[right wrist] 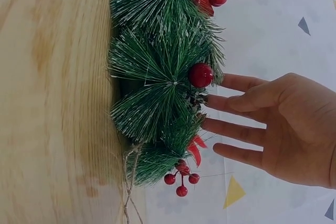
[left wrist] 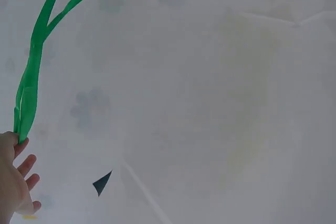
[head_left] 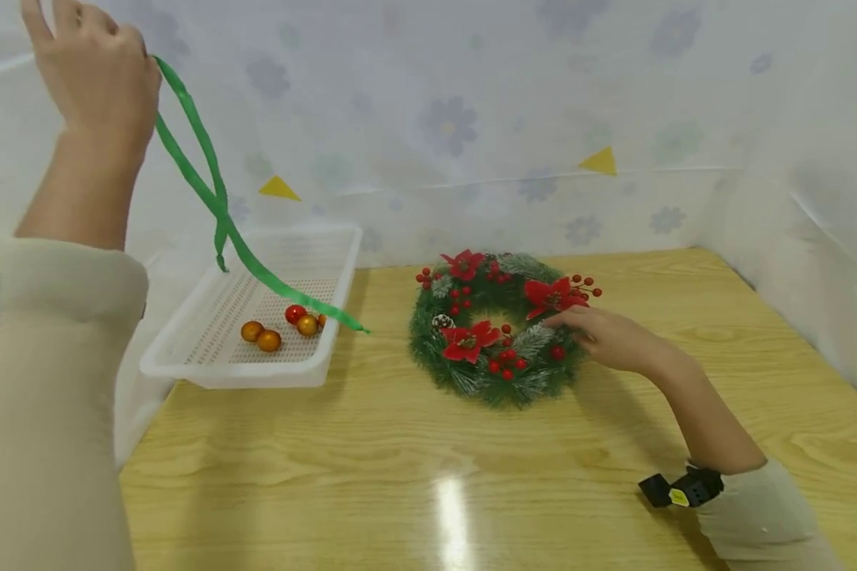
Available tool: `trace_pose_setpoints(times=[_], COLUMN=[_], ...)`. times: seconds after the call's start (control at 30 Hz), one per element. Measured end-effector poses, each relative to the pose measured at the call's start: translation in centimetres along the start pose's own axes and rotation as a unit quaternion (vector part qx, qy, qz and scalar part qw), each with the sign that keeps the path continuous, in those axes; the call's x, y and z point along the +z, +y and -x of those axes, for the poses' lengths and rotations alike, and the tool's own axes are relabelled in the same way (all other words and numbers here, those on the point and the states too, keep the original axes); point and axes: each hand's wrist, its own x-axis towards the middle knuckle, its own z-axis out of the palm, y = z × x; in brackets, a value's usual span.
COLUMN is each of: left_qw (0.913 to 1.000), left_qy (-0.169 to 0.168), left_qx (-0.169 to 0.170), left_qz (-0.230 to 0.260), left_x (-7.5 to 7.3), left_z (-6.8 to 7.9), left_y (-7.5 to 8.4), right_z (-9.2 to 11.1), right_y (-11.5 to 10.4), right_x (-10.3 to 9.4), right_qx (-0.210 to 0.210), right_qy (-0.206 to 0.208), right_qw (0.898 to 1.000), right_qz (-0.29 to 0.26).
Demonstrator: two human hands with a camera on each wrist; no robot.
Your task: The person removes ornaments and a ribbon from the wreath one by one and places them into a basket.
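Note:
High at the upper left in the head view, my left hand (head_left: 100,75) holds up a green ribbon (head_left: 220,210). Its two tails cross and hang down over the white basket. The left wrist view shows the thumb and forefinger pinching the ribbon (left wrist: 32,77) at a folded end, while the other fingers are loosely spread. On the table lies a green wreath (head_left: 464,379) with red flowers, berries and frosted sprigs. My right hand (head_left: 617,341) is at its right side, fingers extended over the edge; in the right wrist view the fingertips (right wrist: 215,124) reach the needles.
A white perforated basket (head_left: 164,358) stands at the table's left, holding several small orange and red fruits (head_left: 269,341). The wood-grained table (head_left: 371,476) meets a pale floral sheet (head_left: 400,103) behind and at the sides. Thin twine (right wrist: 127,182) trails from the wreath in the right wrist view.

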Motion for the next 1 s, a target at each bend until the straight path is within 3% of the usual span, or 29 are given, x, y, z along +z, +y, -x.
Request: trace_pose_setpoints(times=[0.03, 0.07, 0.17, 0.3, 0.53, 0.77, 1.0], left_qw=[0.9962, 0.9897, 0.9853, 0.9804, 0.9727, 0.9624, 0.9602], left_qy=[-0.064, -0.114, -0.147, -0.161, -0.136, -0.151, -0.173], left_qx=[0.025, 0.04, 0.07, 0.113, 0.182, 0.222, 0.215], left_qz=[-0.054, -0.076, -0.05, -0.008, 0.049, 0.044, 0.043], left_x=[0.8, 1.5, 4.3, 7.8, 12.2, 14.1, 14.8], left_z=[0.6, 1.2, 3.2, 6.7, 12.4, 15.9, 17.2], left_y=[-0.2, -0.2, -0.2, 0.5, 2.3, 3.6, 4.2], right_z=[0.0, -0.1, -0.2, -0.2, 0.0, 0.1, 0.1], right_y=[0.0, 0.0, 0.0, 0.0, -0.3, -0.4, -0.5], right_x=[0.0, 0.1, 0.2, 0.4, 0.5, 0.2, -0.2], right_qx=[-0.001, -0.002, -0.001, -0.003, -0.01, -0.02, -0.016], right_qy=[0.001, 0.001, 0.0, -0.004, 0.001, 0.008, 0.004], right_qw=[1.0, 1.0, 1.0, 1.0, 1.0, 1.0, 1.0], right_qz=[0.0, 0.0, -0.004, -0.007, -0.005, 0.006, 0.006])
